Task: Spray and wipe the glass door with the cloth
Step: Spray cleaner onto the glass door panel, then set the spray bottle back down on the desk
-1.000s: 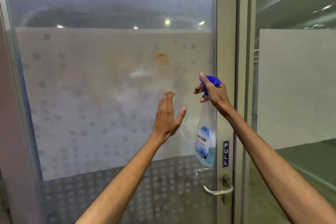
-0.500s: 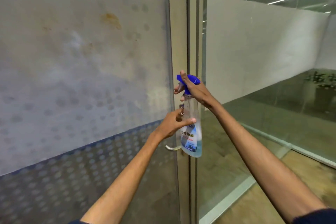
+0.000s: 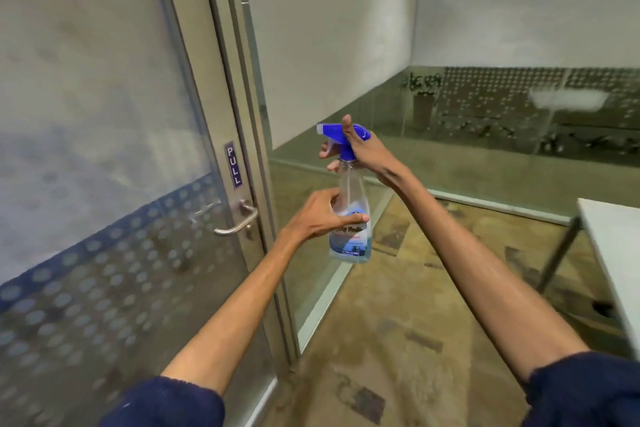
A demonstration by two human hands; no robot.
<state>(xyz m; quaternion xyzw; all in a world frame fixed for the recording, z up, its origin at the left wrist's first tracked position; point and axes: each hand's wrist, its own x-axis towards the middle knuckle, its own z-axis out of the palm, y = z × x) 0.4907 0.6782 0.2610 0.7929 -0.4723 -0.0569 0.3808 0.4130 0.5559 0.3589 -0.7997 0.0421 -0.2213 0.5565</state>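
The clear spray bottle [image 3: 350, 246] with a blue trigger head hangs upright in front of me, right of the door frame. My right hand [image 3: 363, 152] grips its neck and trigger head. My left hand [image 3: 320, 217] wraps around the bottle's body from the left. The frosted glass door [image 3: 86, 97] with a dotted lower band fills the left side, streaked with wet haze. No cloth is in view.
A metal lever handle [image 3: 239, 222] and a PULL sign [image 3: 232, 165] sit on the door's right stile. Glass partition walls [image 3: 329, 45] run to the right. A white table edge [image 3: 616, 253] juts in at far right over the brown floor.
My view has swung right, away from the door pane. My left hand, open near the glass a second ago, has closed around the bottle's body. The bottle moved right of the frame.
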